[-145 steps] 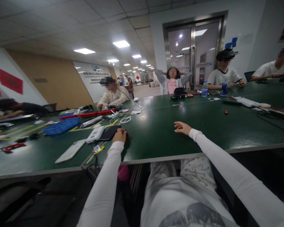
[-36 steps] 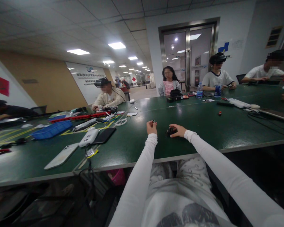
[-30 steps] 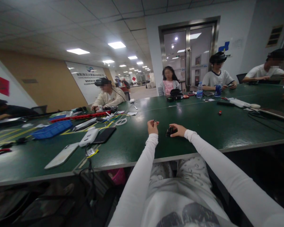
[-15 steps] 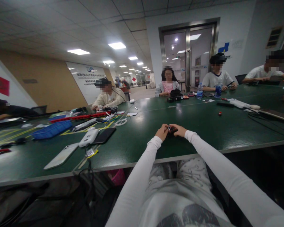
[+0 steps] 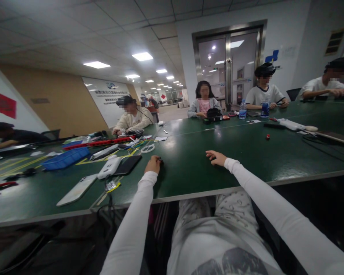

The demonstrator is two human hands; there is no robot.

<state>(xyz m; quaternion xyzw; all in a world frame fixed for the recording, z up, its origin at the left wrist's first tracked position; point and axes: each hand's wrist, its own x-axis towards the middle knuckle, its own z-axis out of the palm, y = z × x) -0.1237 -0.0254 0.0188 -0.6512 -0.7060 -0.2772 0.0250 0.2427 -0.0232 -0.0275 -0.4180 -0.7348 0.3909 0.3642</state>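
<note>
My left hand (image 5: 153, 164) rests on the green table (image 5: 189, 172), fingers curled shut round a small dark object (image 5: 160, 160) that peeks out at my fingertips. It lies just right of a black phone (image 5: 128, 164). My right hand (image 5: 216, 157) lies on the table about a hand's width further right, fingers loosely stretched out and holding nothing. Both arms are in white sleeves.
Left of my hands lie a white device (image 5: 109, 168), a silver phone (image 5: 78, 189), a blue tray (image 5: 65, 159) and red tools (image 5: 99, 142). A small red item (image 5: 267, 136) and cables (image 5: 326, 143) lie to the right. Several people sit around the table's far sides.
Both hands were joined at the table's middle on the small dark object. My left hand has since moved left with it, and my right hand has let go and lies flat.
</note>
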